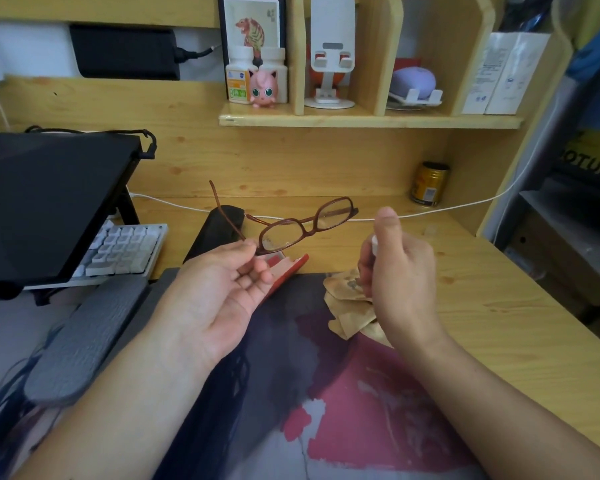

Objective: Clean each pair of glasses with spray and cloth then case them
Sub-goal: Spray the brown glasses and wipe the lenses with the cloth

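Fingers (253, 251) of the left hand (219, 292) are pinching brown glasses (305, 223) above the counter (499, 306) while the right hand (395, 268) is curling round a spray bottle (374, 244), seemingly spraying; wiping with the tan cloth (350, 306) likely comes next.

Wooden desk (482, 306) under printed mat (343, 393)

Spray bottle (374, 244) mostly hidden inside right hand (400, 271); red case (288, 270) partly behind left hand (222, 292).
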The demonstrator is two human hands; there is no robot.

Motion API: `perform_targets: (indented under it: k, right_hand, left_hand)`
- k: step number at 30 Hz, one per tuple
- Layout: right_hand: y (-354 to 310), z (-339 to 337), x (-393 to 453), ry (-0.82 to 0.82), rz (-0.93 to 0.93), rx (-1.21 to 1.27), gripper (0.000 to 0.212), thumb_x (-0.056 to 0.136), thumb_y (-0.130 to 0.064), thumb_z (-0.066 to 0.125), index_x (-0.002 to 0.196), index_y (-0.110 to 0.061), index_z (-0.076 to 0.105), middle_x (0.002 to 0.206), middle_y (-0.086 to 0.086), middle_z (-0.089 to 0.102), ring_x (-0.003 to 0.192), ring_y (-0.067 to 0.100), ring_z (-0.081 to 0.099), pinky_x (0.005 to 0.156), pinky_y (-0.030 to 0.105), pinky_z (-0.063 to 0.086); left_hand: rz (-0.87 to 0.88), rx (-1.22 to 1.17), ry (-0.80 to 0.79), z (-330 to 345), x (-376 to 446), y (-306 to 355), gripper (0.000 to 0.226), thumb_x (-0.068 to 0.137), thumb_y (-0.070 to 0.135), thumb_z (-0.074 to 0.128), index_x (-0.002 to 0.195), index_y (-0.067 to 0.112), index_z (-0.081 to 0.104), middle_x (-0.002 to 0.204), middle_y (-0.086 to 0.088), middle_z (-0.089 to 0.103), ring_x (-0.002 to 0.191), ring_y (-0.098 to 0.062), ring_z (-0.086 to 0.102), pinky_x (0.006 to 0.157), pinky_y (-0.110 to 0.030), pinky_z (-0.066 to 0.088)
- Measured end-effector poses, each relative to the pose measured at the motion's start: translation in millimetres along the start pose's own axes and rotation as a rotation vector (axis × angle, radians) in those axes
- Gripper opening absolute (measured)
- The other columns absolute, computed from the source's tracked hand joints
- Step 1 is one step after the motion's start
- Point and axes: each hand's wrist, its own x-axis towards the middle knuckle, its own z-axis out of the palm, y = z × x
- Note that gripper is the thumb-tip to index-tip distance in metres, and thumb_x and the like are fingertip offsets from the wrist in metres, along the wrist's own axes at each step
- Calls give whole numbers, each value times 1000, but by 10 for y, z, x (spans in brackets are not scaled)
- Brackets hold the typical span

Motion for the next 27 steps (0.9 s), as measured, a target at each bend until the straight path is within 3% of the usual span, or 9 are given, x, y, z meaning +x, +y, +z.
perform_targets:
  k: [4, 7, 10, 14, 16, 18, 21, 23, 27]
  right_hand:
    - [61, -168, 176, 71, 56, 43, 78, 94, -72, 28, 56, -8, 50, 52, 5, 49, 52, 19, 47, 54, 38, 40]
    - [266, -418, 507, 242, 152, 92, 64, 96, -69, 29, 71, -15, 52, 62, 6, 48, 56, 19, 44, 53, 35, 34]
    - [558, -673, 758, 344, 207, -16, 56, 89, -73, 32, 77, -22, 51, 69, 0, 52, 66, 19, 51, 62, 46, 46]
    - [804, -807, 862, 353, 232, -112, 36, 84, -66, 48, 86, -30, 50, 88, 5, 62, 83, 29, 63, 81, 60, 56]
    - [809, -793, 834, 346, 210, -121, 25, 87, -56, 53, 91, -32, 49, 95, 4, 62, 93, 32, 64, 83, 58, 56]
    - [769, -814, 797, 411, 147, -100, 33, 90, -53, 55, 114, -30, 50, 115, 1, 57, 109, 28, 60, 93, 48, 53]
    - [531, -915, 710, 669, -198, -199, 37, 96, -40, 50, 123, -16, 51, 122, 5, 48, 114, 20, 50, 96, 36, 45]
    - [340, -877, 623, 553, -370, -260, 14, 97, -28, 51, 105, -18, 54, 102, 1, 54, 92, 14, 53, 79, 26, 44]
    - [343, -559, 514, -188, -425, -390, 14, 95, -18, 61, 82, -20, 64, 74, -9, 61, 70, 4, 56, 65, 22, 43]
  left_hand:
    - [44, 46, -6, -38, 32, -10, 9, 97, -3, 58, 99, 1, 66, 61, -5, 66, 62, -13, 56, 58, -23, 54]
    - [179, 230, -48, -80, 74, -31, 9, 98, 0, 59, 99, 3, 68, 75, -4, 63, 63, -13, 57, 63, -25, 56]
    - [465, 603, -87, -117, 91, -71, 13, 100, 8, 60, 98, 14, 71, 73, 2, 62, 68, -13, 58, 82, -35, 57]
    - [771, 922, -141, -109, 31, -113, 22, 100, 11, 59, 94, 29, 69, 76, 14, 68, 69, -1, 64, 69, -11, 48]
    - [855, 967, -166, -114, 6, -131, 19, 101, 11, 58, 99, 26, 69, 90, 11, 70, 81, -2, 67, 73, -13, 50]
    - [981, 1035, -187, -72, -36, -101, 17, 100, 8, 58, 105, 19, 71, 102, 1, 69, 93, 0, 66, 79, -14, 52]
    - [1201, 1194, -295, 110, -97, 135, 18, 98, 3, 61, 107, 11, 74, 96, 8, 62, 89, 6, 59, 78, -7, 43]
    - [1290, 1448, -486, 288, -158, 391, 19, 98, 9, 62, 111, 14, 76, 94, 8, 62, 87, 0, 56, 80, -16, 44]
    - [1205, 1892, -773, 721, -296, 760, 22, 98, 20, 61, 113, 24, 77, 96, 9, 63, 87, -8, 56, 82, -29, 48]
